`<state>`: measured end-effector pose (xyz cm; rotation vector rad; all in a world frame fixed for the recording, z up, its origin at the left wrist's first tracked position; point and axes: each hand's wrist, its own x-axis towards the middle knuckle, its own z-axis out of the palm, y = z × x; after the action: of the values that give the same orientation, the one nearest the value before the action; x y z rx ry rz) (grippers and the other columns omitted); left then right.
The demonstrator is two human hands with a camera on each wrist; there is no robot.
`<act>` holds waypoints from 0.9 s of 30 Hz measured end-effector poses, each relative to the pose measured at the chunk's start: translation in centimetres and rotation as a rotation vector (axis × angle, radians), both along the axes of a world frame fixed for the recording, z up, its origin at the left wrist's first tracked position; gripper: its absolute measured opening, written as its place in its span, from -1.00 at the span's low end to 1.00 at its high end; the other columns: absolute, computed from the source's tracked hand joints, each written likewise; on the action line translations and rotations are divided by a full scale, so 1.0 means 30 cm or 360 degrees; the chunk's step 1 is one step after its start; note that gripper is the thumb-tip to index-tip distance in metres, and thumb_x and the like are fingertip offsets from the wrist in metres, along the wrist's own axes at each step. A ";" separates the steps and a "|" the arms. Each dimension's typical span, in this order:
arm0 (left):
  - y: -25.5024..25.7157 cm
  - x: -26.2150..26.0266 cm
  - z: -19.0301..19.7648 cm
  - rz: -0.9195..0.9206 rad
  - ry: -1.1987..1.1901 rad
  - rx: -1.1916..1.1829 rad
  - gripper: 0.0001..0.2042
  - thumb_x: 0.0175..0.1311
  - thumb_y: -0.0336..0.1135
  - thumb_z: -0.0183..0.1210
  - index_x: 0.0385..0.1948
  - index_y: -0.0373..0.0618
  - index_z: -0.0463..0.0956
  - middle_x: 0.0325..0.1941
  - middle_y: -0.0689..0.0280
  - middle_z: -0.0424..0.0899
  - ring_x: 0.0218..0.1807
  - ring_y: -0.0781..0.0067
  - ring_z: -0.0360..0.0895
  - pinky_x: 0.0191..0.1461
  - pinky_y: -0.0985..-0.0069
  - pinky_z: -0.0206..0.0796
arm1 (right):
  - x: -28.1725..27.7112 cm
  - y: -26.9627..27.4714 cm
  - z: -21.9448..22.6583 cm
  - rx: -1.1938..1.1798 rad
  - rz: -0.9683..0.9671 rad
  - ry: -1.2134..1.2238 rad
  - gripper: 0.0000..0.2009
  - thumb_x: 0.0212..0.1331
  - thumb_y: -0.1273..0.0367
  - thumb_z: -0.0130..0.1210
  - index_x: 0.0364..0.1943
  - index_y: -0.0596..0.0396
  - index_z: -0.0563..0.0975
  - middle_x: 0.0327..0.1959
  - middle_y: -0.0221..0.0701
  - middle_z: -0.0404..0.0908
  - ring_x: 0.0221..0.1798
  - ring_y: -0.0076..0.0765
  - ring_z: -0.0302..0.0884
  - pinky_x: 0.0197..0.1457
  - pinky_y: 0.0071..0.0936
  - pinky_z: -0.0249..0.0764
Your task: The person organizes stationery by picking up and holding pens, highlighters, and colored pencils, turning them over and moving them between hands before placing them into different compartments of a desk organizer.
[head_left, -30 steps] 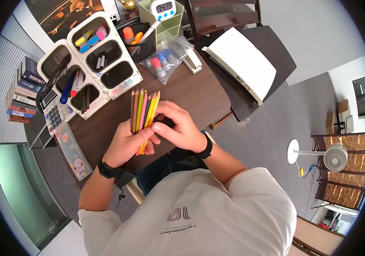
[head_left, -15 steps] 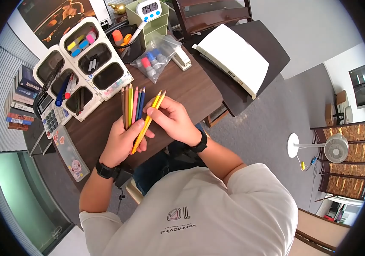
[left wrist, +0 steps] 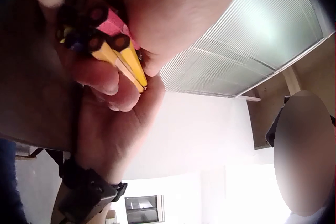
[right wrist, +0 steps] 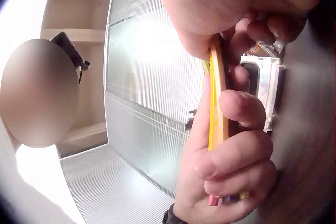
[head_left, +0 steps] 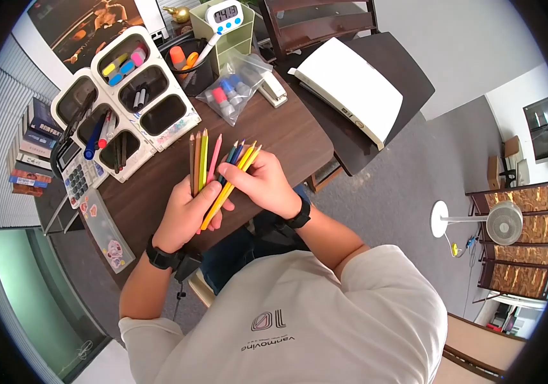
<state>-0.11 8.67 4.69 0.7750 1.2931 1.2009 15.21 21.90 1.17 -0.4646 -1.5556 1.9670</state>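
Observation:
Over the near edge of the desk, my left hand (head_left: 181, 214) grips the lower part of a fanned bundle of colored pencils, points up. Brown pencils, a lime green pencil (head_left: 204, 153) and a pink pencil (head_left: 215, 155) stand nearly upright on its left side. My right hand (head_left: 264, 182) pinches the yellow pencils (head_left: 221, 200) between thumb and fingers, and they lean right with dark blue and dark green ones beside them. The left wrist view shows the flat pencil ends (left wrist: 122, 42) at the left palm. Fingers partly hide the bundle.
A white organizer (head_left: 158, 142) with markers and pens stands at the desk's left back. Behind the hands lie a clear bag of bottles (head_left: 226, 96) and a stapler (head_left: 274, 88). A calculator (head_left: 76, 179) and a sticker-covered case (head_left: 104, 224) lie left. A chair (head_left: 408, 83) bears a white box.
The bundle has spread from a tight bunch into a fan. My right hand first tilted the yellow pencils rightward; now the dark blue and dark green ones lean that way too.

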 end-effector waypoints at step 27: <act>0.001 -0.068 0.024 -0.0423 -0.0036 -0.0151 -0.63 0.73 -0.07 -0.16 0.03 -0.25 0.42 -0.36 0.01 0.74 -0.65 0.49 0.52 -0.59 0.59 0.29 | -0.024 -0.007 0.049 0.0008 -0.0031 0.0069 -0.80 0.32 0.42 0.37 -0.07 0.14 0.61 -0.26 -0.53 0.65 -0.21 -0.66 0.55 -0.10 -0.53 0.50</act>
<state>-2.15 8.69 5.41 0.8324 1.1781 0.9272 14.49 21.69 2.65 -0.4303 -1.5234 1.9454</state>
